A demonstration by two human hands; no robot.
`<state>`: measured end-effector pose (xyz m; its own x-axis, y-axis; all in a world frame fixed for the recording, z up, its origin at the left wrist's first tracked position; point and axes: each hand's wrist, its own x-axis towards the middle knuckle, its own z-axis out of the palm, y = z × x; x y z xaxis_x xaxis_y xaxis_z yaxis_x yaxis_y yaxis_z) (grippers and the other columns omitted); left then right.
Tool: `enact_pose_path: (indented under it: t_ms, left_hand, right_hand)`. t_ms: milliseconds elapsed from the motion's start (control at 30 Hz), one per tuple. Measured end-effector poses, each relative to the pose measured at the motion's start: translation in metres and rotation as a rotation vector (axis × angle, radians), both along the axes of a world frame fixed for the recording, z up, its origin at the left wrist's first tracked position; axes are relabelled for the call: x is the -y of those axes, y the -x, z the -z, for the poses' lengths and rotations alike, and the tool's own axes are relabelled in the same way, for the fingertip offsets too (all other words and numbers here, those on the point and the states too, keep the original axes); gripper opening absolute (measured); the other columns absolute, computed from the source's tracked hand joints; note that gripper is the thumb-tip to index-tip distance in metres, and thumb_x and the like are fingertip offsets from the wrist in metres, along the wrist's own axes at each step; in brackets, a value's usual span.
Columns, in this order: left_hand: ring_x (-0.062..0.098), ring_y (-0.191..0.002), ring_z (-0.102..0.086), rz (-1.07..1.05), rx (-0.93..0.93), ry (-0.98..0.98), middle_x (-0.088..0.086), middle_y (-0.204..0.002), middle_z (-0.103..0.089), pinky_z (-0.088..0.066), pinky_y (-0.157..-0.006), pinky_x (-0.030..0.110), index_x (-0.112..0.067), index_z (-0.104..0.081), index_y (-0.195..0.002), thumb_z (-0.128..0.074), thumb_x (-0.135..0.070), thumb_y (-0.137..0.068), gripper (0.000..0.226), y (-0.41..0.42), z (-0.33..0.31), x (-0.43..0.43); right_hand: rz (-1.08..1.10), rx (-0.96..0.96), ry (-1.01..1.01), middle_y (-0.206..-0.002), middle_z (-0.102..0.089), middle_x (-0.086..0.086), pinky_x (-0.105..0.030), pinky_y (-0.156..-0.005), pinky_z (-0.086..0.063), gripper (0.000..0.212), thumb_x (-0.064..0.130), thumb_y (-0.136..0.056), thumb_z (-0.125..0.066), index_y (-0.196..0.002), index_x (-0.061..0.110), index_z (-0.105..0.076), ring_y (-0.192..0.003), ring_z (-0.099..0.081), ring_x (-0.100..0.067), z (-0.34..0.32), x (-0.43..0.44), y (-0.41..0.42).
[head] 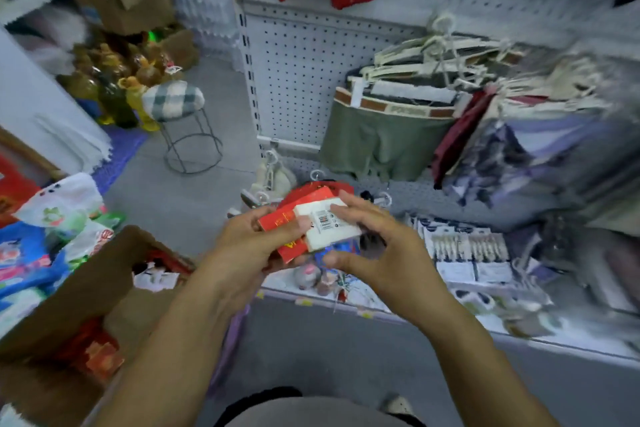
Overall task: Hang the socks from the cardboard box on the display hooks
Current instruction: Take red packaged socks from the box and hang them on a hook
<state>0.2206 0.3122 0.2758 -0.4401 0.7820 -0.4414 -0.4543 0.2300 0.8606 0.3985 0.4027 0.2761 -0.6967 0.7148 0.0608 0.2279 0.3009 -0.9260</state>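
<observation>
Both hands hold a stack of packaged socks [313,220], red packs with a white-labelled pack on top, in front of the low pegboard. My left hand [252,243] grips the stack from the left and below, thumb on the white label. My right hand [377,239] touches its right edge with spread fingers. The open cardboard box [86,291] stands at the lower left with more red packs inside. Display hooks [317,175] with white hanger loops stick out of the pegboard just behind the stack.
Olive underwear [377,139] and other garments on hangers fill the pegboard to the right. A low shelf [467,253] holds packaged goods. A padded stool [180,114] stands on the grey floor at left, near bottles and bags.
</observation>
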Motion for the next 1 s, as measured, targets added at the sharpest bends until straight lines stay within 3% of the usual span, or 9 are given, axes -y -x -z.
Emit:
enact_pose_path:
  t_ms: [33, 100, 267, 333, 467, 567, 733, 867, 1000]
  left_hand:
    - [0.022, -0.068, -0.072, 0.027, -0.009, -0.012, 0.02, -0.09, -0.077, -0.063, -0.055, 0.036, 0.002, -0.068, -0.106, -0.077, -0.012, -0.08, 0.031, -0.019, -0.004, -0.015]
    - [0.031, -0.08, -0.07, 0.069, -0.022, -0.033, 0.022, -0.099, -0.077, -0.064, -0.069, 0.043, 0.001, -0.068, -0.107, -0.078, -0.024, -0.072, 0.043, -0.059, -0.01, -0.04]
    - [0.02, -0.063, -0.074, 0.175, -0.003, -0.097, 0.013, -0.083, -0.077, -0.056, -0.051, 0.021, -0.001, -0.067, -0.104, -0.07, -0.028, -0.08, 0.037, -0.155, -0.022, -0.093]
    - [0.023, -0.067, -0.077, 0.223, -0.033, -0.118, 0.013, -0.083, -0.078, -0.057, -0.054, 0.021, 0.004, -0.063, -0.111, -0.07, -0.028, -0.077, 0.047, -0.185, -0.026, -0.112]
    - [0.027, -0.082, -0.078, 0.285, -0.123, -0.082, 0.008, -0.096, -0.08, -0.062, -0.063, 0.028, -0.008, -0.066, -0.116, -0.084, -0.023, -0.066, 0.054, -0.229, -0.031, -0.142]
    - [0.016, -0.082, -0.078, 0.279, -0.251, -0.078, -0.002, -0.094, -0.079, -0.061, -0.067, 0.025, -0.022, -0.071, -0.105, -0.087, -0.016, -0.072, 0.037, -0.248, -0.04, -0.163]
    - [0.0, -0.071, -0.073, 0.267, -0.502, -0.174, -0.016, -0.081, -0.077, -0.058, -0.059, 0.018, -0.031, -0.072, -0.098, -0.088, -0.016, -0.077, 0.03, -0.265, -0.067, -0.201]
    - [0.0, -0.073, -0.072, 0.208, -0.649, -0.265, -0.004, -0.085, -0.078, -0.054, -0.057, 0.015, -0.025, -0.07, -0.101, -0.089, -0.017, -0.076, 0.033, -0.265, -0.088, -0.236]
    - [0.006, -0.075, -0.072, 0.171, -0.669, -0.367, 0.001, -0.084, -0.076, -0.053, -0.061, 0.017, -0.025, -0.073, -0.091, -0.087, -0.022, -0.079, 0.018, -0.257, -0.113, -0.273]
  right_hand:
    - [0.025, -0.005, -0.035, -0.142, -0.054, 0.02, -0.016, -0.108, -0.04, 0.057, 0.025, -0.07, -0.085, -0.125, 0.025, -0.069, -0.134, -0.046, 0.005, -0.002, -0.012, -0.018]
    - [0.087, -0.014, -0.1, -0.139, -0.057, 0.017, -0.02, -0.103, -0.046, 0.05, 0.022, -0.071, -0.085, -0.119, 0.025, -0.071, -0.129, -0.051, 0.003, -0.006, -0.037, -0.059]
    - [0.21, -0.045, -0.155, -0.117, -0.067, 0.023, -0.005, -0.088, -0.044, 0.028, 0.025, -0.081, -0.073, -0.109, 0.027, -0.074, -0.111, -0.061, 0.011, -0.02, -0.083, -0.159]
    - [0.298, -0.053, -0.158, -0.094, -0.071, 0.031, -0.007, -0.079, -0.047, 0.02, 0.027, -0.09, -0.066, -0.107, 0.032, -0.074, -0.095, -0.066, 0.009, -0.024, -0.098, -0.193]
    - [0.489, -0.127, -0.182, -0.085, -0.077, 0.0, -0.022, -0.062, -0.054, 0.019, 0.029, -0.101, -0.055, -0.101, 0.027, -0.074, -0.076, -0.07, -0.017, -0.038, -0.132, -0.245]
    - [0.596, -0.195, -0.155, -0.067, -0.07, 0.012, -0.019, -0.056, -0.046, 0.029, 0.029, -0.103, -0.051, -0.083, 0.02, -0.07, -0.06, -0.061, -0.002, -0.056, -0.158, -0.271]
    - [0.721, -0.321, -0.062, -0.087, -0.076, -0.013, -0.041, -0.068, -0.051, 0.041, 0.041, -0.102, -0.052, -0.089, 0.007, -0.072, -0.077, -0.069, -0.027, -0.078, -0.201, -0.294]
    - [0.768, -0.387, 0.014, -0.086, -0.076, -0.007, -0.027, -0.058, -0.05, 0.035, 0.037, -0.104, -0.05, -0.091, 0.013, -0.074, -0.068, -0.067, -0.013, -0.101, -0.224, -0.292]
    - [0.805, -0.423, 0.006, -0.095, -0.076, -0.013, -0.037, -0.072, -0.055, 0.037, 0.035, -0.104, -0.05, -0.1, 0.005, -0.071, -0.083, -0.071, -0.022, -0.125, -0.248, -0.283]
